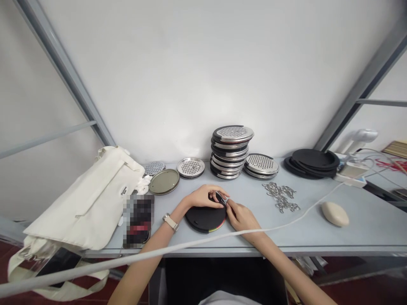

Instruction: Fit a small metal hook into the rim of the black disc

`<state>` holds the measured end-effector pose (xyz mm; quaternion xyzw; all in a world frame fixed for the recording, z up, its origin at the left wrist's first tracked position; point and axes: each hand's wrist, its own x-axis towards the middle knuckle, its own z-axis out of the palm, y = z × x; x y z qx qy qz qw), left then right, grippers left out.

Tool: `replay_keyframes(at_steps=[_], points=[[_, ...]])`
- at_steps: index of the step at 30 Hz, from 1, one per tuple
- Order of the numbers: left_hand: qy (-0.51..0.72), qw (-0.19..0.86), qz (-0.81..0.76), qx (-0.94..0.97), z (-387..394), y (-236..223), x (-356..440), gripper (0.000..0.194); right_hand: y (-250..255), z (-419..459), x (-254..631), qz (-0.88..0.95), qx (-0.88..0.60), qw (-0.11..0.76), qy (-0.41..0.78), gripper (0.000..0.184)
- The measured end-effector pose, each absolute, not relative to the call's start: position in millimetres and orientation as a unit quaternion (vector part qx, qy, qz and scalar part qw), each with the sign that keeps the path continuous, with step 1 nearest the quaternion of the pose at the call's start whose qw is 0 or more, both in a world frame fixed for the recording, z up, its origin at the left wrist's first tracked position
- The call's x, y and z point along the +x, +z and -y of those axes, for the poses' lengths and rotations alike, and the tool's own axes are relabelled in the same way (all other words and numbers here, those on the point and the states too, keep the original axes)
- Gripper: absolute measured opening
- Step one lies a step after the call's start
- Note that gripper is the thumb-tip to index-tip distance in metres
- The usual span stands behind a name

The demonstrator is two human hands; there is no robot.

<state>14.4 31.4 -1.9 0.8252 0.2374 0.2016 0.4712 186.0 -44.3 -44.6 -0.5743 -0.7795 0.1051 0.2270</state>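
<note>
A round black disc (205,219) with a thin coloured rim lies flat near the front of the desk. My left hand (203,197) rests over its far part, with the fingers curled and the tips at its upper right edge. At that same edge my right hand (242,217) is pinched, touching the disc. A small dark and silvery piece (220,198) shows between the fingertips, too small to name. Several loose metal clips (280,195) lie in a heap to the right of my right hand.
Behind my hands stands a tall stack of perforated metal discs (231,152), beside a shorter stack (261,165). Black discs (313,163) are piled back right. A white bag (85,203) and a phone (140,220) lie left. A white cable (190,245) crosses in front. A beige block (335,214) sits right.
</note>
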Motion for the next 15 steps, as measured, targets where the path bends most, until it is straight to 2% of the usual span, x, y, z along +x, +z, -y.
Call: replay_keyframes(at_steps=[15], points=[[0.207,0.496,-0.231,0.811,-31.8,-2.8,14.8,0.048,-42.1,46.0,184.7,0.775,-0.583,0.222,0.105,0.025]])
